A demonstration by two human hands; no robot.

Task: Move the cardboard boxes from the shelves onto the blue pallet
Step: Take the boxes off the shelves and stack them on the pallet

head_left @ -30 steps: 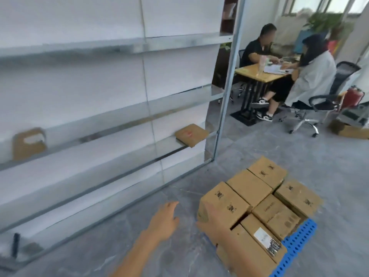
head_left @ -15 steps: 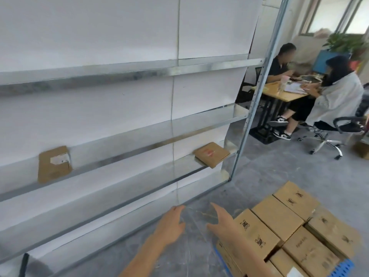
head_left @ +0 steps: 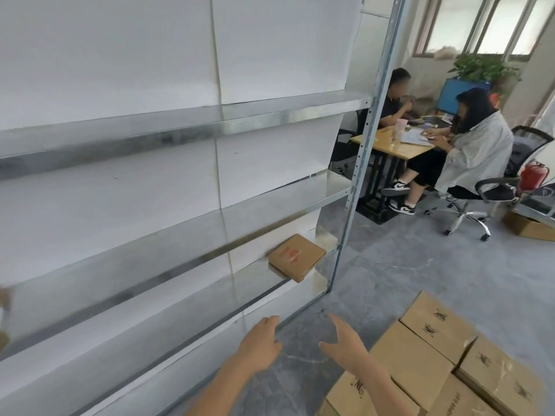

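Observation:
A flat cardboard box (head_left: 296, 257) with red print lies on a lower metal shelf (head_left: 186, 307) near the rack's right post. Several brown cardboard boxes (head_left: 435, 358) are packed together at the lower right; the blue pallet under them is out of sight. My left hand (head_left: 262, 340) and my right hand (head_left: 345, 345) are both raised in front of me, empty, fingers relaxed, below the shelf box and apart from it. Another cardboard piece (head_left: 3, 319) shows as a blur at the far left edge.
The metal rack has a grey upright post (head_left: 360, 163) at its right end. Beyond it two people sit at a wooden table (head_left: 399, 145) with an office chair (head_left: 492, 187). A red extinguisher (head_left: 533, 175) and a box (head_left: 528, 226) stand at the right. Grey floor (head_left: 405, 280) lies between.
The view has swung up and to the right, closer to the rack. My right hand has come off the stacked boxes. Both hands now hover empty toward the shelf.

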